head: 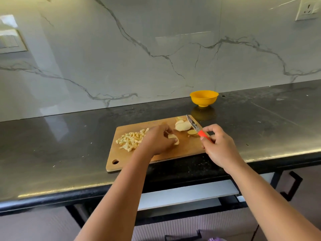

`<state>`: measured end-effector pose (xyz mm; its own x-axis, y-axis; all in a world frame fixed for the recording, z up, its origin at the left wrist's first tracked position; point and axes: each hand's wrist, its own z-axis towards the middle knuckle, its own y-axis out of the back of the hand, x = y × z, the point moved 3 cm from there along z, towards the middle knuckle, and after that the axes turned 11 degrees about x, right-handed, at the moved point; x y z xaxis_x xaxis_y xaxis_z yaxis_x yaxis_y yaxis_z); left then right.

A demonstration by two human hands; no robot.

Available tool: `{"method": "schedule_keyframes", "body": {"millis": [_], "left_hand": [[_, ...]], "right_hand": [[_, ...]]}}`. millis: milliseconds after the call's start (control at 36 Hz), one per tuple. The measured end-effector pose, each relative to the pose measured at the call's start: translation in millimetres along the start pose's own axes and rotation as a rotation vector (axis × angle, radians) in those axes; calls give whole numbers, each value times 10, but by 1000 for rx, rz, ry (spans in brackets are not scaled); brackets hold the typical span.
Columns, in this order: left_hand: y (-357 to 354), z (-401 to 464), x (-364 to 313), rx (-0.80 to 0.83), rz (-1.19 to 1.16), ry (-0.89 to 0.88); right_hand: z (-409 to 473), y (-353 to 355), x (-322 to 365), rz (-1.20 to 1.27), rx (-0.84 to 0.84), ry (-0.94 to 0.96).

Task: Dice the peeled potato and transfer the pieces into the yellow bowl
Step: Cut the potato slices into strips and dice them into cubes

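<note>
A wooden cutting board [182, 150] lies on the dark counter. A heap of diced potato [132, 139] covers its left part. My left hand [158, 140] pinches a few potato slices [172, 136] at the board's middle. More potato slices [182, 126] lie at the far right of the board, with a small piece [192, 132] beside them. My right hand [218, 145] grips the red handle of a knife [193, 125], its blade raised and pointing away over those slices. The yellow bowl [204, 98] stands beyond the board near the wall, its inside hidden.
The black counter [69, 145] runs left and right, backed by a marble wall [139, 49]. A wall socket [307, 9] sits at the top right. Below the counter's front edge are cabinet fronts and a dark handle [293, 185].
</note>
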<state>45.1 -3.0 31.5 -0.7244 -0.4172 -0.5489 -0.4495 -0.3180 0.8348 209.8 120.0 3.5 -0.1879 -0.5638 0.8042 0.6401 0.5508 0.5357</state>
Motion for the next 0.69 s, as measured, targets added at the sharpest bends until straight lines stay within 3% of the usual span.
{"method": "schedule_keyframes", "body": {"millis": [194,528,694], "left_hand": [[-114,-132,-2,-157,214,-113],[-164,-269,64,-116,133,-181],[-170,-245,50,-145,120,-127]], "right_hand": [[-205,-39,330,-431,14,219],[-394,51,600,-562,0,142],[-393,-63,606,-542,-4,95]]}}
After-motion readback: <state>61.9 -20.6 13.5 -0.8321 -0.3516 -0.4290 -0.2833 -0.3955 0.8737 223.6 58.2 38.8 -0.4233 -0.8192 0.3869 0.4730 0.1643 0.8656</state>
